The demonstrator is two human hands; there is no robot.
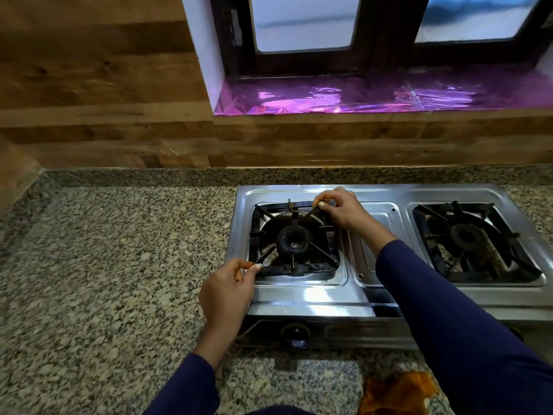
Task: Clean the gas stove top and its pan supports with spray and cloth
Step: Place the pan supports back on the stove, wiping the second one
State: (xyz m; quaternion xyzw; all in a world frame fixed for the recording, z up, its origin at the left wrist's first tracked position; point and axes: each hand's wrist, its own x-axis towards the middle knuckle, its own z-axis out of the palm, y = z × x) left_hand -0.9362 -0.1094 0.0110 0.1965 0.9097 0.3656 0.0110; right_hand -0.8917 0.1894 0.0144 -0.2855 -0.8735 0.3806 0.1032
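Note:
A steel two-burner gas stove [305, 298] sits on a speckled granite counter. A black square pan support [299, 266] lies over the left burner [294, 240]. My left hand [229, 290] pinches its near-left corner prong. My right hand [341, 209] pinches its far-right corner prong. A second black pan support [475, 244] rests over the right burner. An orange cloth [395, 393] lies on the counter near the front edge, partly hidden under my right sleeve. No spray bottle is in view.
The granite counter [113, 265] stretches left of the stove. A wood-look wall [104, 85] stands behind it. A window sill lined with shiny purple film [359, 97] runs above the stove. A black control knob [296, 335] sits on the stove's front.

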